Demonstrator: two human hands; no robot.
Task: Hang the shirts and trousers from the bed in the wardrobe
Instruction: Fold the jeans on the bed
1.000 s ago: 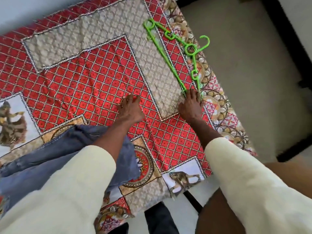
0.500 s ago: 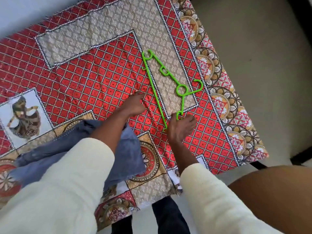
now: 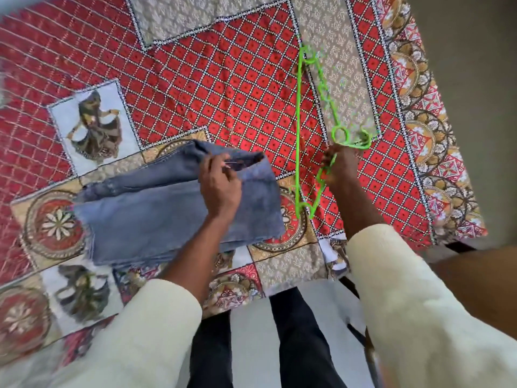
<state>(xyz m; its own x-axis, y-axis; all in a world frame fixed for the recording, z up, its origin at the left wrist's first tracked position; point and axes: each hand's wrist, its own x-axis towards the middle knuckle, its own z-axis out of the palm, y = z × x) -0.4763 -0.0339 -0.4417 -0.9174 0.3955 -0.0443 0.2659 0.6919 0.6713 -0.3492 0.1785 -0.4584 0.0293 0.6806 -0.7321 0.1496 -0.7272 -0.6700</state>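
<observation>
Folded blue jeans [image 3: 156,217] lie on the patterned bedspread [image 3: 223,93] near the bed's front edge. My left hand [image 3: 221,186] pinches the jeans' upper right edge. A bright green plastic hanger [image 3: 298,130] sits to the right of the jeans, partly blurred. My right hand [image 3: 340,166] grips the hanger just below its hook, and its long bar runs up and down past my knuckles on their left. No shirts or wardrobe are in view.
The bed's right edge runs along a grey floor [image 3: 475,65]. My dark trouser legs [image 3: 293,345] stand on a pale floor below the bed's front edge. A brown surface [image 3: 481,281] shows at the right.
My right hand has pulled the hanger toward me and closed on it. My left hand left the bare bedspread and took hold of the jeans' edge. The view shifted left.
</observation>
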